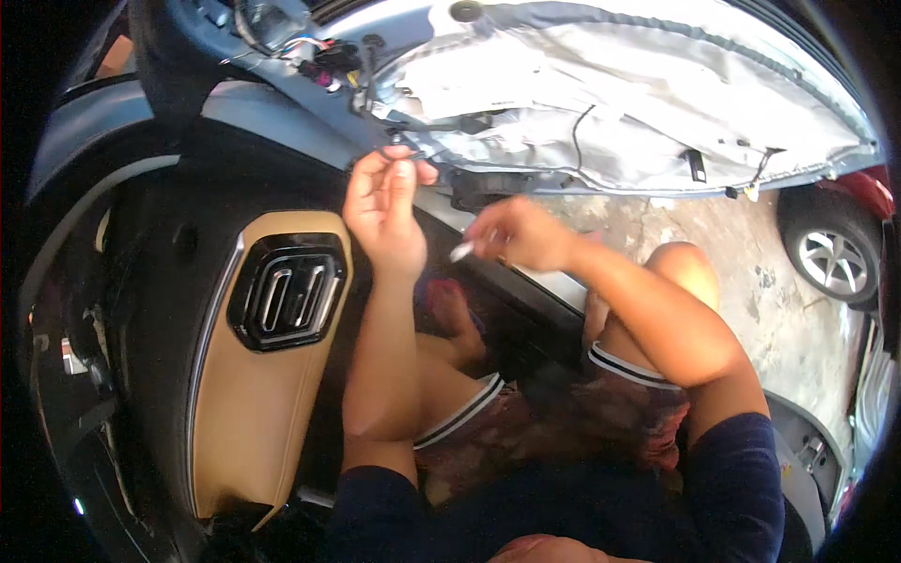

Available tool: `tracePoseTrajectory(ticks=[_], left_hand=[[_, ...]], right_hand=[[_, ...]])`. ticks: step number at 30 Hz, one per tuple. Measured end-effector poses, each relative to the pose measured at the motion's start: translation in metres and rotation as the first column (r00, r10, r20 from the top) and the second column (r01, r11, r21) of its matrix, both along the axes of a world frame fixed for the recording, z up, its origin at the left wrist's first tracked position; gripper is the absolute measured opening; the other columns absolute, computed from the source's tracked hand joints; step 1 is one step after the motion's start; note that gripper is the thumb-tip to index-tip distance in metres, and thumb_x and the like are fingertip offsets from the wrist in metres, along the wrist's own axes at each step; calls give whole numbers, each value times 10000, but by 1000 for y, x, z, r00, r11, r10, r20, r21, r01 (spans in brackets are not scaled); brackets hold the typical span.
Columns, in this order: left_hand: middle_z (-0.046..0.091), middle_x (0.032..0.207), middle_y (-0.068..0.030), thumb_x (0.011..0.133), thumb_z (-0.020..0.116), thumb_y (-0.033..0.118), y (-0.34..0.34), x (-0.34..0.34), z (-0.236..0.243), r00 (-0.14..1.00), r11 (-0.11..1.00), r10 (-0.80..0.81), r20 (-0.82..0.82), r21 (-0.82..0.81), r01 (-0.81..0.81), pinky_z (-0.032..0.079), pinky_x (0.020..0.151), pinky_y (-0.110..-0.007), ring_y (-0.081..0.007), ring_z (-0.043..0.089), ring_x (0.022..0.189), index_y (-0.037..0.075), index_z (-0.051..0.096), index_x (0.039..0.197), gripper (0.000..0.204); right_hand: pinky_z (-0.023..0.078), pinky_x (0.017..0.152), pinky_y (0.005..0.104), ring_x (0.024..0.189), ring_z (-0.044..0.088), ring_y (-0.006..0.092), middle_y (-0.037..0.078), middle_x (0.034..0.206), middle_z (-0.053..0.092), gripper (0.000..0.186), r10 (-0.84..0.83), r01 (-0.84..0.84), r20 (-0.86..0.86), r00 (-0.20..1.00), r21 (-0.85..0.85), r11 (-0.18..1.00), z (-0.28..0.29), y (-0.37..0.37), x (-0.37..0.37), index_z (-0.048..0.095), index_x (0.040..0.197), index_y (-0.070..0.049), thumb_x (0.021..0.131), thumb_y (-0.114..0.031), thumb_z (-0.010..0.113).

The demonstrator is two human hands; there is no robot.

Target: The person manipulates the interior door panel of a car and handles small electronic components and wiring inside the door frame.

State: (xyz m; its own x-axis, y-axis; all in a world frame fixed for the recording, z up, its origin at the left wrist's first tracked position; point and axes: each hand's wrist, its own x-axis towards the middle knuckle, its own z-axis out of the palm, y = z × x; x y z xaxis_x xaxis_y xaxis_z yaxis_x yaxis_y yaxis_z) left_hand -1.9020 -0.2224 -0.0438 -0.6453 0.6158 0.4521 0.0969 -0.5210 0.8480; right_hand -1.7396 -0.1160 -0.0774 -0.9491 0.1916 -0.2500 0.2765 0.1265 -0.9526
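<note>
A tan and black car dashboard end panel with a glossy black air vent (286, 298) fills the left. Beside it, the left hand (383, 211) pinches a thin dark wire (399, 150) at the lower edge of the stripped, open car door (601, 103). The right hand (526, 235) closes on a small, blurred silvery tool (463, 251), possibly a screwdriver. The door's inner trim is off and its wiring exposed.

I see a tan and black trim panel (253, 375) with a chrome-ringed handle recess (286, 291), a red car's wheel (831, 258) far right, and stained concrete floor (788, 328).
</note>
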Motion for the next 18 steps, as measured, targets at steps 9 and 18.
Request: tracePoseTrajectory(ticks=[9, 18], left_hand=[[657, 991, -112, 1014, 579, 44, -1, 1, 1, 999, 998, 43, -30, -46, -45, 546, 783, -318, -179, 646, 844, -33, 601, 1183, 187], [676, 956, -110, 1006, 607, 66, 5, 2, 3, 996, 999, -20, 88, -24, 22, 547, 786, -331, -182, 651, 839, -25, 609, 1191, 206]], right_hand=[[550, 801, 340, 873, 685, 178, 82, 907, 732, 392, 58, -47, -171, 984, 66, 997, -22, -1, 25, 676, 1247, -68, 861, -2, 655], [523, 677, 291, 838, 633, 121, 88, 1180, 604, 429, -881, 925, -285, 377, 171, 340, -35, 37, 39, 563, 1289, -23, 876, -22, 682]])
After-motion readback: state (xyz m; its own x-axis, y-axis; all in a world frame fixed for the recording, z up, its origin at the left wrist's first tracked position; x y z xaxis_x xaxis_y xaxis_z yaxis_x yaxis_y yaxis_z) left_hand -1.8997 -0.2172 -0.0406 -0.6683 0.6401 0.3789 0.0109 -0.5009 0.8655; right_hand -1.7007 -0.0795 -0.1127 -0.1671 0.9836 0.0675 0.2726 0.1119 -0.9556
